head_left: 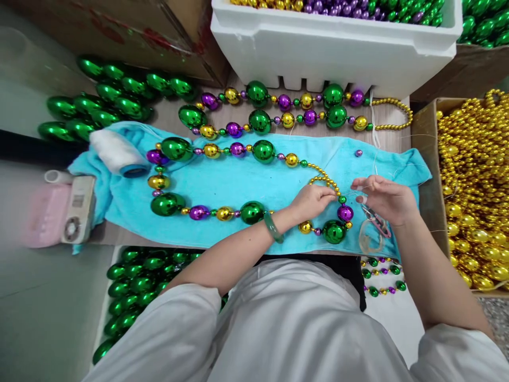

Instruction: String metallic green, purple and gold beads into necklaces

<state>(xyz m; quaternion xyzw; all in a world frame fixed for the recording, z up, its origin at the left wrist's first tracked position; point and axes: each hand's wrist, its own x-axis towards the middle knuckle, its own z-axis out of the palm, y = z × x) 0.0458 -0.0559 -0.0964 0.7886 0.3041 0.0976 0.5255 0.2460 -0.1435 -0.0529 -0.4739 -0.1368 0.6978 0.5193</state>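
My left hand (314,202), with a green bangle at its wrist, pinches the small gold beads of a bead necklace (263,152). This necklace of green, gold and purple beads lies in a loop on a turquoise towel (222,180). To its right my right hand (387,200) is raised over the towel, fingers curled around a fine clear thread (356,188) that barely shows. Under that hand lie pink-handled scissors (377,223), partly covered, beside a clear ring-shaped piece (368,237). One loose purple bead (358,153) rests above the hand.
A second bead necklace (260,121) stretches behind the towel, before a white foam box (334,48) of beads. Gold beads fill a carton (425,154) at right. A thread cone (117,151) and a small grey device (78,209) sit left. Large green beads (127,106) lie beyond.
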